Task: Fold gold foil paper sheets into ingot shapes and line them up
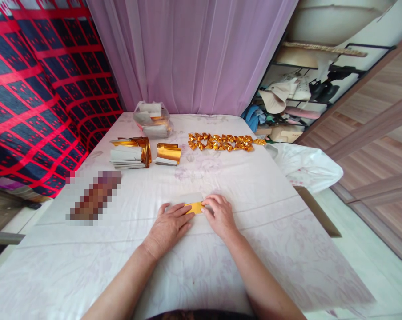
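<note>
A small sheet of paper [191, 198], white on one side and gold foil [195, 207] on the other, lies on the white cloth-covered table [254, 186] in front of me. My left hand [169, 227] presses flat on its left part. My right hand [220, 215] pinches and presses its right part, fingers curled on the gold fold. Both hands touch the paper.
Farther back lie two stacks of gold-and-white paper [131, 152] [168, 154], a plastic bag of more sheets [153, 119], and a row of several folded gold pieces [223, 142]. A white plastic bag [307, 166] hangs at the right edge. A pixelated patch [94, 196] sits left.
</note>
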`<state>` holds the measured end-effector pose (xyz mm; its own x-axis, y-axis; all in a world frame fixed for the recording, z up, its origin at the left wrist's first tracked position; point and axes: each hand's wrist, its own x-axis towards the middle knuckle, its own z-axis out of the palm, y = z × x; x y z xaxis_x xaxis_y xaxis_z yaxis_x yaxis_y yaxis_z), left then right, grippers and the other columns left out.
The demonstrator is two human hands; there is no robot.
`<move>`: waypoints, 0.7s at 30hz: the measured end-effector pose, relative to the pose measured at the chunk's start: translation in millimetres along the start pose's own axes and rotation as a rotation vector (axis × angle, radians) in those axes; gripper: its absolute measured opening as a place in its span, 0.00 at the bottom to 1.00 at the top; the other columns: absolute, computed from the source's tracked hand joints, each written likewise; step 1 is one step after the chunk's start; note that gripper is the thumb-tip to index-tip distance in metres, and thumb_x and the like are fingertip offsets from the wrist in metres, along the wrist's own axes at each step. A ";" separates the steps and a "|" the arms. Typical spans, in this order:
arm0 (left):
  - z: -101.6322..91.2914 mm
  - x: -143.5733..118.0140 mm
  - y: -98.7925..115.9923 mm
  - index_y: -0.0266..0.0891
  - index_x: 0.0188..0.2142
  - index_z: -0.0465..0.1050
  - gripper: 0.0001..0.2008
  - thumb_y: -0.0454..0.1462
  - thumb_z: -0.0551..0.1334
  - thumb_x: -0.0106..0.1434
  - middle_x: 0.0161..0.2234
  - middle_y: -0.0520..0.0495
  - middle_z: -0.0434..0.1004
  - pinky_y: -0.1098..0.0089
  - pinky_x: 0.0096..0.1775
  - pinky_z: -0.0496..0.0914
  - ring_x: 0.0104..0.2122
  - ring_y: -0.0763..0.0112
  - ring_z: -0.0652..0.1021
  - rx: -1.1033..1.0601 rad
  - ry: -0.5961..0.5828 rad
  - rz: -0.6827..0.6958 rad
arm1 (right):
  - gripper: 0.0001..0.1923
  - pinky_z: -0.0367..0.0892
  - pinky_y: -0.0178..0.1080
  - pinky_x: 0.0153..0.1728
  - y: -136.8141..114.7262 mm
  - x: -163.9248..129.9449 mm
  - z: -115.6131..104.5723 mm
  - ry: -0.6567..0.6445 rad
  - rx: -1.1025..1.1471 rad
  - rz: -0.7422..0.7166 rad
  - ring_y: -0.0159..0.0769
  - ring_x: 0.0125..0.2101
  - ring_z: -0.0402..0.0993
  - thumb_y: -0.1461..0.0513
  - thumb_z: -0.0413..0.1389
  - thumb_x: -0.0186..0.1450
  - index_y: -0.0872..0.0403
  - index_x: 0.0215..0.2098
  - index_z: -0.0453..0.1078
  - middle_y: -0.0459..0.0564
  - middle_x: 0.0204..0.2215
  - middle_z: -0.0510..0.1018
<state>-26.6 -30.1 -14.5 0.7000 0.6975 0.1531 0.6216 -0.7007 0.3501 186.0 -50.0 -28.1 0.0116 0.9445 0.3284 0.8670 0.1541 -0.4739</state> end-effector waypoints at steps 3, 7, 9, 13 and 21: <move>-2.6 0.2 -0.5 0.50 0.52 0.73 0.14 0.41 0.53 0.71 0.56 0.49 0.74 0.50 0.59 0.55 0.58 0.61 0.70 -0.009 0.005 0.005 | 0.05 0.60 0.41 0.44 1.2 -0.3 -0.1 -0.003 0.008 -0.017 0.39 0.44 0.69 0.64 0.57 0.62 0.50 0.36 0.73 0.48 0.41 0.76; -7.5 6.4 2.5 0.50 0.49 0.75 0.13 0.40 0.54 0.70 0.53 0.49 0.76 0.50 0.57 0.57 0.55 0.61 0.73 0.030 0.016 0.003 | 0.06 0.62 0.43 0.45 3.1 -0.9 -0.9 0.028 -0.002 -0.050 0.40 0.44 0.69 0.64 0.54 0.64 0.50 0.37 0.74 0.50 0.41 0.76; -10.3 14.6 3.7 0.49 0.48 0.75 0.13 0.40 0.54 0.70 0.52 0.48 0.77 0.50 0.57 0.57 0.54 0.61 0.73 0.069 0.019 0.024 | 0.08 0.63 0.43 0.47 1.8 0.0 -1.9 0.086 -0.001 -0.073 0.40 0.44 0.70 0.64 0.52 0.65 0.51 0.39 0.74 0.51 0.42 0.76; -10.0 39.9 3.8 0.45 0.46 0.75 0.11 0.38 0.54 0.69 0.48 0.47 0.78 0.51 0.56 0.58 0.50 0.61 0.75 0.173 0.032 0.005 | 0.13 0.65 0.44 0.48 -18.5 4.3 -4.1 0.200 0.075 -0.164 0.40 0.45 0.70 0.64 0.47 0.68 0.53 0.42 0.73 0.54 0.43 0.75; 12.5 71.0 3.0 0.41 0.43 0.74 0.10 0.34 0.55 0.67 0.48 0.45 0.78 0.48 0.56 0.59 0.47 0.59 0.75 0.242 0.114 -0.095 | 0.10 0.66 0.44 0.46 -113.5 -8.6 4.8 -0.049 0.293 -0.578 0.39 0.39 0.68 0.64 0.49 0.67 0.53 0.38 0.73 0.51 0.37 0.76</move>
<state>29.3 15.5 -14.1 0.5988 0.7648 0.2376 0.7582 -0.6370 0.1395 85.1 -74.2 19.0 -0.4448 0.6967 0.5628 0.5550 0.7076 -0.4373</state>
